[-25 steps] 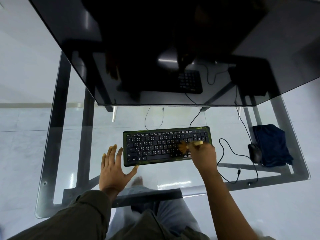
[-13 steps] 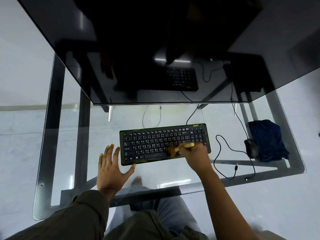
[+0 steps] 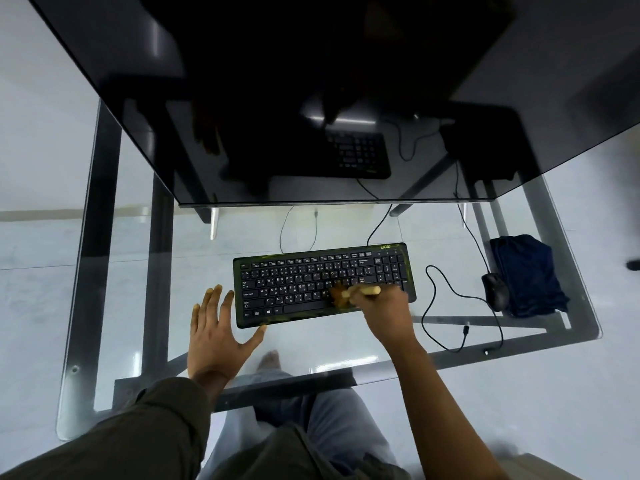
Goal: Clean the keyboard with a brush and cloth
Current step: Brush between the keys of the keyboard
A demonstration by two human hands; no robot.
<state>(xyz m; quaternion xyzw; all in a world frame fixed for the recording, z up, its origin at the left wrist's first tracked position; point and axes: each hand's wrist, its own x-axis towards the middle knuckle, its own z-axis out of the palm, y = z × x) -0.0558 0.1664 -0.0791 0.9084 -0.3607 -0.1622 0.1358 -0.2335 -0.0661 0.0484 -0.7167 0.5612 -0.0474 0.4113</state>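
A black keyboard with a green-tinged rim lies on the glass desk. My right hand grips a small brush with a pale wooden handle; its brown bristles rest on the lower right rows of keys. My left hand lies flat on the glass with fingers spread, its thumb touching the keyboard's front left corner. A dark blue cloth sits folded at the desk's right side.
A large dark monitor hangs over the back of the desk. A black mouse lies next to the cloth, and its cable loops across the glass right of the keyboard. The desk's metal frame shows through the glass.
The brush and my right hand have swept leftward along the lower key rows. My left hand has stayed flat beside the keyboard. The camera has shifted slightly.
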